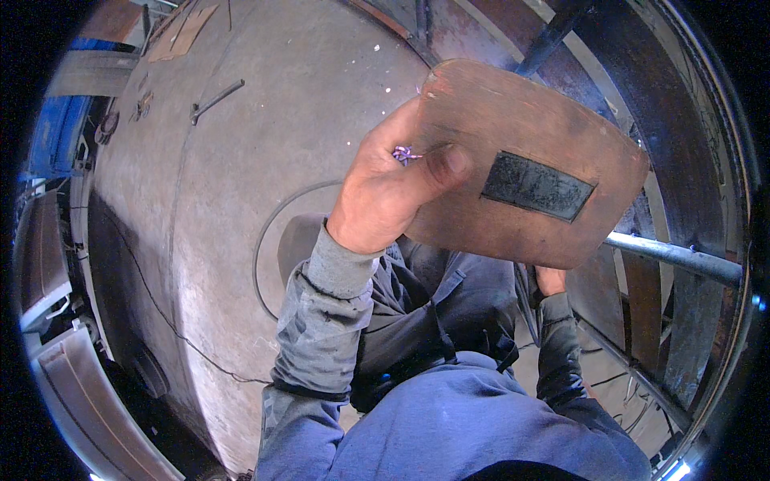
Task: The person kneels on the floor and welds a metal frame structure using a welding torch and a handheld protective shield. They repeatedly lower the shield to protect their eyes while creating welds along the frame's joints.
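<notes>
A flat brown welding hand shield [513, 132] with rounded corners is held up in front of me, tilted. Set into it is a dark, smudged rectangular glass window [537, 186]. My left hand [381, 180] grips the shield's left edge, thumb pressed on the near face and fingers hidden behind. A small purple and white twisted bit [403, 155] shows between hand and board. Below the shield's lower right edge, only the back and wrist of my right hand [551, 280] show. Its fingers, and anything in them, are hidden behind the shield.
A steel frame with a round tube [682, 258] and rusty flat bars stands close on my right. On the concrete floor lie a metal bar with a short crosspiece [216, 102], a cardboard piece [183, 32] and a thin black cable [148, 289]. Metal parts line the left side.
</notes>
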The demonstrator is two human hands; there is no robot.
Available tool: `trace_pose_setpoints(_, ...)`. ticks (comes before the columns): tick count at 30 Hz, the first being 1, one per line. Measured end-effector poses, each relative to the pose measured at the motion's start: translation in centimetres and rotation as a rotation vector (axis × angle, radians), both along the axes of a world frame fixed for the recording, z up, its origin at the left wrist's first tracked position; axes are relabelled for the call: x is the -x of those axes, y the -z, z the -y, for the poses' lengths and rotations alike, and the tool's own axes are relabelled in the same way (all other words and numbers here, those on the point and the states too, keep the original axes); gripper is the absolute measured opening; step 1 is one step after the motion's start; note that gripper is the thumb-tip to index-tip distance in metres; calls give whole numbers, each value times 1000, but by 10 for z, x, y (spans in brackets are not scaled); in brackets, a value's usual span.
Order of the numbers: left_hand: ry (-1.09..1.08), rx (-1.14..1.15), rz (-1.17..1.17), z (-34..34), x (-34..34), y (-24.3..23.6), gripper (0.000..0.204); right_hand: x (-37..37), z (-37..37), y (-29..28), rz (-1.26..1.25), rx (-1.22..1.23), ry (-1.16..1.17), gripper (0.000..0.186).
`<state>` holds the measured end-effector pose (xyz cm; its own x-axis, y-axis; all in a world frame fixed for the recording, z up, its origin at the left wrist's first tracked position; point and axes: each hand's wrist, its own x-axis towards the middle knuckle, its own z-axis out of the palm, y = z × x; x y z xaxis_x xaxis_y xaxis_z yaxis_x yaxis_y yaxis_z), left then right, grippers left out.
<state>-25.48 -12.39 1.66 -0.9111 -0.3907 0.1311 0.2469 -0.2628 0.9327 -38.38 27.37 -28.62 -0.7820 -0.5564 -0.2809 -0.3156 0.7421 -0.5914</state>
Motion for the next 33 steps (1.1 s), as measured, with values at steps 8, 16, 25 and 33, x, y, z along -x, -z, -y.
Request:
trace_pose_setpoints(8, -17, 46, 49, 1, -3, 0, 63, -2, -4, 9, -138, -88, -76, 45)
trace_pose_setpoints(16, -40, 89, 59, 1, -3, -1, 63, -5, 9, -2, -201, -10, -72, 33)
trace_pose_setpoints(25, -29, 115, 49, 4, -3, 3, 66, -11, 36, -42, 96, 181, 137, 18)
trace_pose_setpoints(33, -389, -167, -105, 6, 0, 2, 59, -20, 72, -102, 412, 446, 254, 29)
